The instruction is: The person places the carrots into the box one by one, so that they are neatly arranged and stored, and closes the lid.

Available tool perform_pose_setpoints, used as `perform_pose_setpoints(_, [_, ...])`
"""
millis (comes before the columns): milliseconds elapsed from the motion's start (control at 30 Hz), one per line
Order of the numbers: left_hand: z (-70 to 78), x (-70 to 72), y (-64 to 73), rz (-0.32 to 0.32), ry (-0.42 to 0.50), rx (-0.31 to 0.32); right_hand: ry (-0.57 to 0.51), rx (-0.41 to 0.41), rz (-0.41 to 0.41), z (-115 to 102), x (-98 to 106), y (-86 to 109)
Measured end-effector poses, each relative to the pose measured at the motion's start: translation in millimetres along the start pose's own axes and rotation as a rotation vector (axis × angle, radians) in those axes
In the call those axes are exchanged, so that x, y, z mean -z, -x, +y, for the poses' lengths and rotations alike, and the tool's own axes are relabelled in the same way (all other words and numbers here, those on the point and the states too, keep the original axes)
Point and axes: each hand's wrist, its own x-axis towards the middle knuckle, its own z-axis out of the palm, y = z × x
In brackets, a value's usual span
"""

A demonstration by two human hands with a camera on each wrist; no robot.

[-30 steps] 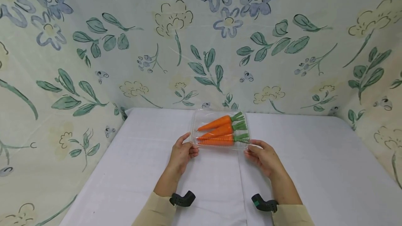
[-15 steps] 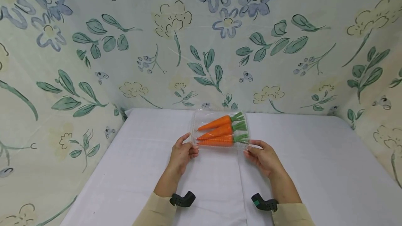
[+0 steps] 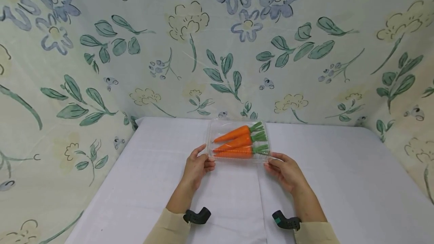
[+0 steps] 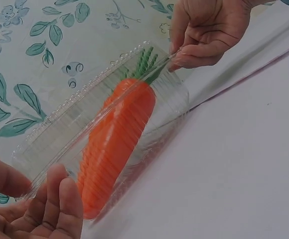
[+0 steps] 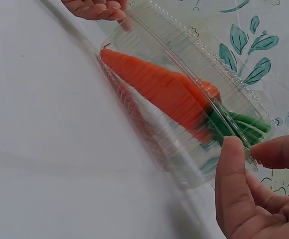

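Note:
A clear plastic clamshell box (image 3: 234,123) with its lid down stands at the far side of the table. Inside it lie three orange carrots (image 3: 237,141) with green tops pointing right. My left hand (image 3: 196,166) pinches the box's near left corner between thumb and fingers. At the near right corner, my right hand (image 3: 284,170) pinches the rim. In the left wrist view the lid's seam (image 4: 99,117) runs between both hands. The right wrist view has the right thumb and finger gripping the rim by the green tops (image 5: 239,127).
White cloth (image 3: 162,142) covers the table. A floral curtain (image 3: 217,48) hangs behind it and along both sides. Black wrist-worn cameras (image 3: 197,215) sit at the sleeve cuffs.
Almost nothing differs. Both hands keep their pinch on the box corners, and the whole head view shifts only by a few pixels.

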Motion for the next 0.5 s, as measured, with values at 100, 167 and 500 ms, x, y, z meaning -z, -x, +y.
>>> perform_pose_setpoints(100, [-1.1,2.5,-0.4,0.007,-0.044,0.01,0.031,-0.012,-0.012,-0.9,1.9,3.4])
perform_pose_setpoints(167, [-0.1,4.7,0.0,0.019,-0.093,-0.001,0.069,-0.017,-0.003,-1.5,4.4,6.4])
perform_pose_setpoints(500, [26.8,30.7,-10.0,0.146,-0.79,-0.274,0.601,0.131,0.25,-28.9,45.5,7.7])
